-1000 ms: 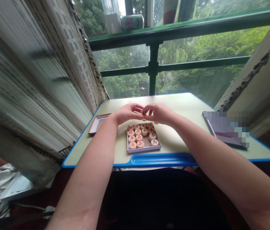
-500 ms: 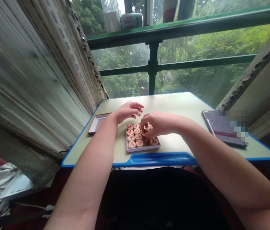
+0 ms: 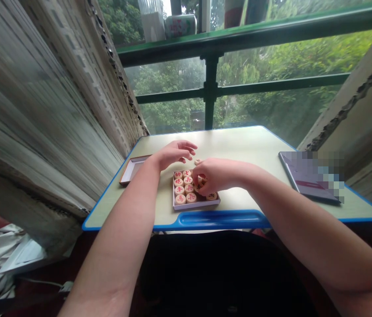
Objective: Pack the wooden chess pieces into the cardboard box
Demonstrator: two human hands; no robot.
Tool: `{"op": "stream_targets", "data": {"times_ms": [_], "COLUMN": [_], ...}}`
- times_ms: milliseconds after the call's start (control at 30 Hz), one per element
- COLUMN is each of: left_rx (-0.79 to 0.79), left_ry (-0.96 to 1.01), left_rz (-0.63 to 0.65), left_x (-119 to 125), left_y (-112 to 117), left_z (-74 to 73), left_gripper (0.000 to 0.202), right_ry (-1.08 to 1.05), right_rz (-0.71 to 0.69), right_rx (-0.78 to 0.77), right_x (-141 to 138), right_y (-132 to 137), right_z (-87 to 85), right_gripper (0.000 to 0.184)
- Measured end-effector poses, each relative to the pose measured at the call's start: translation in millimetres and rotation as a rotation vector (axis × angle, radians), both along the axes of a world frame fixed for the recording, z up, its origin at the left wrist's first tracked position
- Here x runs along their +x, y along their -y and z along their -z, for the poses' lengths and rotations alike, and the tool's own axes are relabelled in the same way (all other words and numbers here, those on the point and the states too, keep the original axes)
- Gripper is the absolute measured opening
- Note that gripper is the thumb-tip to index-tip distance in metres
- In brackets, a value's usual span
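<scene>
A shallow grey box (image 3: 195, 205) of round wooden chess pieces (image 3: 182, 190) with red and black characters sits near the front edge of the desk (image 3: 255, 149). My right hand (image 3: 215, 175) is curled over the box's right side, fingertips pinched down among the pieces; what they hold is hidden. My left hand (image 3: 174, 154) hovers just behind the box with fingers loosely spread and nothing in it. One loose piece (image 3: 198, 161) lies on the desk between the hands.
The box lid (image 3: 132, 169) lies open at the left of the desk. A dark tablet (image 3: 308, 178) rests at the right. Stacked cardboard walls stand on both sides, with a green window rail behind. The desk has a blue rim and a front groove (image 3: 219, 218).
My hands met behind the box a second ago. The right hand has since come down into the box's right side; the left has stayed back and opened.
</scene>
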State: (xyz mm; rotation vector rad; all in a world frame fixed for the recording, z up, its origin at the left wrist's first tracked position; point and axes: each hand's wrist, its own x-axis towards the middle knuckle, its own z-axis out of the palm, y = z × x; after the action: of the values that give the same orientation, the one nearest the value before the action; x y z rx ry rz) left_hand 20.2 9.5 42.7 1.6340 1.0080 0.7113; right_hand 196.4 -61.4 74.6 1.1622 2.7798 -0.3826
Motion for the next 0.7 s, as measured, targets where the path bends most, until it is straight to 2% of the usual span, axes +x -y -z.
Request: {"op": "stream_targets", "data": {"times_ms": [467, 700], "left_rx": [-0.015, -0.054], "left_ry": [0.002, 0.210], "left_rz": [0.000, 0.032], "left_x": [0.2, 0.2], "left_y": [0.3, 2.2], "left_z": [0.2, -5.5], "left_gripper": [0.036, 0.033], "right_ry": [0.051, 0.023], "right_rz": [0.024, 0.020], "right_rx": [0.020, 0.011], "right_x": [-4.1, -3.8], "right_y": [5.3, 3.9], "right_z": [1.1, 3.3], "right_gripper": [0.031, 0.029]}}
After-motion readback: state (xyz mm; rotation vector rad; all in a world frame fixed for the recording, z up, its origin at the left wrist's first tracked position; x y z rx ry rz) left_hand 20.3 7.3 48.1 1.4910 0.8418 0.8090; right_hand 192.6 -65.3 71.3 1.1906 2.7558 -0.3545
